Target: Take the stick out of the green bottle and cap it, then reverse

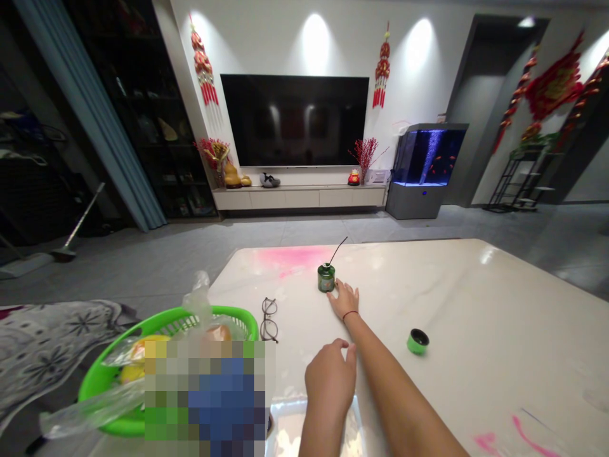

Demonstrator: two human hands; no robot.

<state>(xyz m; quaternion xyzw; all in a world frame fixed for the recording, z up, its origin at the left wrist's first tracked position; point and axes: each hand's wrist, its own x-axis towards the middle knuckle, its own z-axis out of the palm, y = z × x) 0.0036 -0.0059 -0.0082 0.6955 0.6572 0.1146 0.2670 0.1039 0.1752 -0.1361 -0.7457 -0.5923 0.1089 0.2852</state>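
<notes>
My right hand (pixel 346 299), with a thin red cord at the wrist, reaches across the white tabletop. Its fingers are spread, and the thumb and nearest fingertip come right up against the lower side of a dark green glass diffuser bottle (pixel 326 280). The bottle stands upright with one thin black reed stick (pixel 339 250) leaning out of its neck. Closer to me, my left hand (pixel 332 373) hovers with its back up and its fingers curled. Its palm side is hidden, so anything in it does not show. A small green round cup-like piece (pixel 418 341) with a dark inside lies to the right.
Eyeglasses (pixel 269 320) lie left of my hands, beside a green plastic basket (pixel 90 381) with plastic bags and wrapped items. A bright-edged panel (pixel 285 426) lies under my left forearm. Pink stains (pixel 292 257) mark the table (pixel 457 285). A blurred block covers part of the basket.
</notes>
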